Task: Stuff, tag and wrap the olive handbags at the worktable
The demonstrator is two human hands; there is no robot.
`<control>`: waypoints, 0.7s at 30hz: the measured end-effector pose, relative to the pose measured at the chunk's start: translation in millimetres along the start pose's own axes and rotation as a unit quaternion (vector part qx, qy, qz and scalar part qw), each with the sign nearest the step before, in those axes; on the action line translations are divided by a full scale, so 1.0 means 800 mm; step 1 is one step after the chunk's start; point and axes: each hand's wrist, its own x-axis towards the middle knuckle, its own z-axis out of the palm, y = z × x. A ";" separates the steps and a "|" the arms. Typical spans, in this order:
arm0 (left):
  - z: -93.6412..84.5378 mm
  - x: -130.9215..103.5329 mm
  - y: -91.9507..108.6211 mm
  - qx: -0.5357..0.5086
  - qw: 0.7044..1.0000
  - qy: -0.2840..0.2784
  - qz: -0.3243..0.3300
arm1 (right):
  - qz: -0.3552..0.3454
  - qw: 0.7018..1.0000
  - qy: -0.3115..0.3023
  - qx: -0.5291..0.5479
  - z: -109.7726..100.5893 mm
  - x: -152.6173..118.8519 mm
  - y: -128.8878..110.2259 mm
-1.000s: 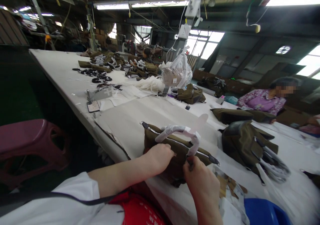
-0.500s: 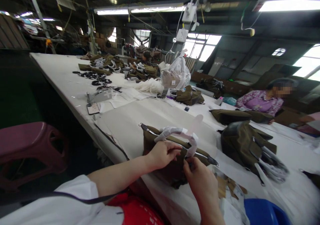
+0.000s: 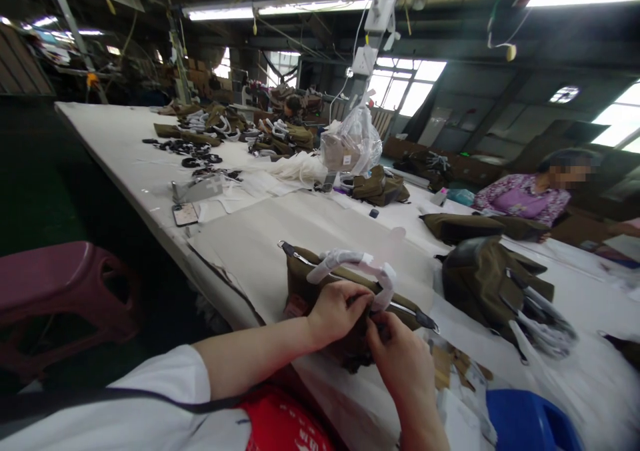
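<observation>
An olive-brown handbag (image 3: 304,279) with a zipped top stands at the near edge of the table. Its arched handle (image 3: 345,259) is wrapped in whitish film. My left hand (image 3: 337,312) is closed, thumb and fingers pinched at the base of the handle's right end. Right beside it, my right hand (image 3: 400,347) is also closed, its fingertips pinching at the same spot on the bag's front. Whatever small part lies between the fingertips is hidden. The lower front of the bag is partly covered by my hands and forearms.
More olive bags (image 3: 475,291) lie to the right, with a co-worker (image 3: 525,194) behind them. Further back on the white table (image 3: 260,224) are a phone (image 3: 185,214), black straps and piled bags. A pink stool (image 3: 55,284) stands left, a blue plastic object (image 3: 525,421) at lower right.
My left hand has moved right and slightly down, from over the zip to the base of the handle beside my right hand, and its fingers have closed. My right hand stays nearly in place.
</observation>
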 end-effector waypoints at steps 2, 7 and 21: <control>0.002 0.000 -0.003 -0.096 0.995 0.005 -0.040 | -0.017 1.000 0.004 0.016 0.001 -0.003 0.003; -0.002 -0.010 -0.011 -0.159 0.982 -0.012 -0.097 | -0.013 0.996 0.051 0.068 0.003 -0.008 0.004; -0.011 0.002 0.003 0.170 0.964 -0.169 -0.114 | 0.073 0.994 0.074 -0.020 -0.002 -0.007 -0.014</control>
